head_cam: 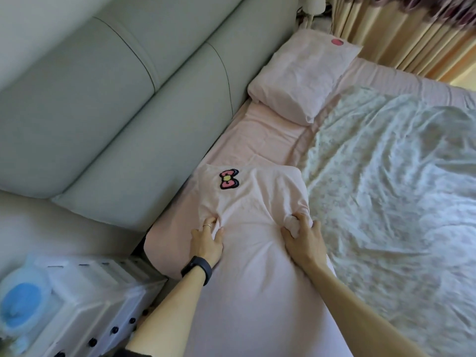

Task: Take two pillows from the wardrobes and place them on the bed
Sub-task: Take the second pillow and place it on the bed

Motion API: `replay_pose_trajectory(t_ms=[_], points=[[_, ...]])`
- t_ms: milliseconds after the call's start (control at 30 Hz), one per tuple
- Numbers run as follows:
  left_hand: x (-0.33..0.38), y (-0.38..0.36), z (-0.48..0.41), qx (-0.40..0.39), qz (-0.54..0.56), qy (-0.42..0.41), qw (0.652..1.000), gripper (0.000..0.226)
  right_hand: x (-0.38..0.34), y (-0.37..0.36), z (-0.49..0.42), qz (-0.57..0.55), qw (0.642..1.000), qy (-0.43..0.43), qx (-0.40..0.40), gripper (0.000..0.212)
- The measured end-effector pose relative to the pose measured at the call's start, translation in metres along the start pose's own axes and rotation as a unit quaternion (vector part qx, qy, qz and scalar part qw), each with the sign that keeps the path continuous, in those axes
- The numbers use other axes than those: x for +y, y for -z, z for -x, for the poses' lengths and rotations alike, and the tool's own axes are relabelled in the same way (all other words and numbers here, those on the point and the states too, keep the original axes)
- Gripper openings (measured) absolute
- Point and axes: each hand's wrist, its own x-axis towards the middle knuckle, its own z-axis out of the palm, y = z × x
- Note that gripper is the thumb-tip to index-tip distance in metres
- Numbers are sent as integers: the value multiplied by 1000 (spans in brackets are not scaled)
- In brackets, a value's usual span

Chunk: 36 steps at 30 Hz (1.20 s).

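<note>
both hands (255,240) bunching soft pink pillow (247,202), crumpled floral quilt (386,189)

Pale grey-green padded headboard (108,104) runs along my left, stitched seams across it. White nightstand (85,305) with dark knobs at lower left, blurry blue-and-white object (23,302) on top. Cream pleated curtains (401,29) hang at upper right, daylight glowing warm through them.
</note>
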Motion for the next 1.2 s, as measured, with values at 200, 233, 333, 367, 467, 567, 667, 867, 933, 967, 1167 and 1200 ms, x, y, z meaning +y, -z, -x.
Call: replay_pose_trajectory(t_ms=[200, 233, 333, 367, 467, 567, 667, 867, 933, 967, 1167, 1200], points=[[47, 14, -113, -66, 13, -75, 995, 25, -41, -4, -63, -19, 995, -63, 69, 39], [57, 16, -134, -76, 11, -87, 993, 25, -49, -6, -74, -18, 994, -73, 83, 41], [89, 25, -199, -86, 7, -145, 986, 25, -75, -16, -113, -24, 987, -100, 122, 45], [101, 30, -219, -83, 2, -162, 983, 27, -85, -19, -127, -31, 985, -106, 132, 46], [130, 44, -277, -71, -38, -184, 980, 36, -109, -30, -171, -59, 980, -115, 152, 50], [138, 51, -332, -51, -64, -205, 975, 39, -130, -51, -211, -79, 974, -116, 175, 55], [121, 48, -379, -23, -164, -171, 971, 61, -132, -83, -248, -33, 975, -179, 129, 69], [56, 9, -403, -90, -243, -140, 956, 77, -102, -147, -254, 94, 961, -260, -4, 76], [47, -4, -390, -49, -236, -171, 955, 76, -98, -160, -258, 110, 974, -200, 14, 76], [41, -11, -387, -39, -232, -174, 956, 76, -100, -164, -263, 116, 978, -170, 20, 77], [18, -36, -397, -34, -208, -84, 974, 86, -85, -196, -291, -88, 965, -242, 51, 102], [16, -34, -400, -23, -219, -81, 972, 89, -82, -198, -288, -100, 963, -247, 43, 102]])
